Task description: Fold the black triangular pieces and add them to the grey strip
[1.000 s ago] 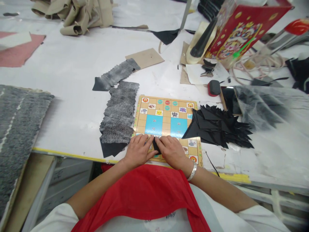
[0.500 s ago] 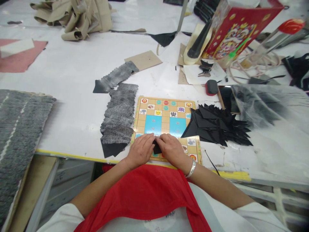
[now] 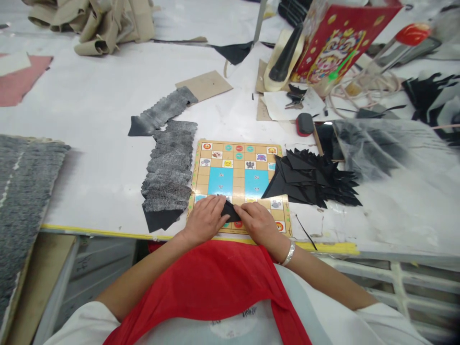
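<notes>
A small black piece of sheet material lies on the patterned game board, between my two hands. My left hand has its fingers closed on the left end of the piece. With thumb and fingers pressed together, my right hand grips its right end. Right of the board spreads a pile of black pointed pieces, overlapping one another. To the left lies an overlapping row of grey-speckled pieces, with a second, shorter row beyond it.
Farther right are a plastic bag, a small black-and-red case, keys and a red box. A tan card lies behind the rows. Grey fabric covers the left side; tan folded pieces sit at the back.
My hands have moved slightly apart, so more of the black piece shows between them. The whole view has shifted a little, with the table's things now farther left.
</notes>
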Demonstrator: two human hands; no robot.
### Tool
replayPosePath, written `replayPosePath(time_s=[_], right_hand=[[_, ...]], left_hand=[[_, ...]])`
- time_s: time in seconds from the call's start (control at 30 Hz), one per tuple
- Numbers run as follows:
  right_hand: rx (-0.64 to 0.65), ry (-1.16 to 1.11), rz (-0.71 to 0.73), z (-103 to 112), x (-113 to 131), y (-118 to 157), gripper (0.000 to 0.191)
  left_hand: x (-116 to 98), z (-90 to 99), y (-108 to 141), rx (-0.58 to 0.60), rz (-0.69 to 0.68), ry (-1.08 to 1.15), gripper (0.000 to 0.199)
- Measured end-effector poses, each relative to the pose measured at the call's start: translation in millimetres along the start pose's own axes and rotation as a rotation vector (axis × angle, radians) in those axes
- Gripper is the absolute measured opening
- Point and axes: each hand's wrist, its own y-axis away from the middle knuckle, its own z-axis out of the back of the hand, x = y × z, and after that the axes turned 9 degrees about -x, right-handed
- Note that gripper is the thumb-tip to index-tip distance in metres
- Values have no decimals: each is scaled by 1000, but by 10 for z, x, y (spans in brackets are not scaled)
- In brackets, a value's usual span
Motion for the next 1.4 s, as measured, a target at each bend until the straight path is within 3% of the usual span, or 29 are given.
replayPosePath(time_s=[0.2,0.37,0.63,0.9,1.1,1.4], right_hand=[[14,21,16,59,23,49,31],[-2,22,27,71,16,110,29],[-78,60,8,92,49,203,27],[-49,112,14,133,88,241,25],[-25,158,25,155,130,230,23],[-77,153,9,156,108,387,25]], left_hand=[[0,139,-99,123,-94,-71,50],[-28,169,-130,135,-135,-121,54],[-88,83,-62,243,-194,-132,83],[-145,181,-124,314,-204,-147,69],[-210,139,-115,358,-210,-81,78],[-276,157,-96,372,-160,-25,69]])
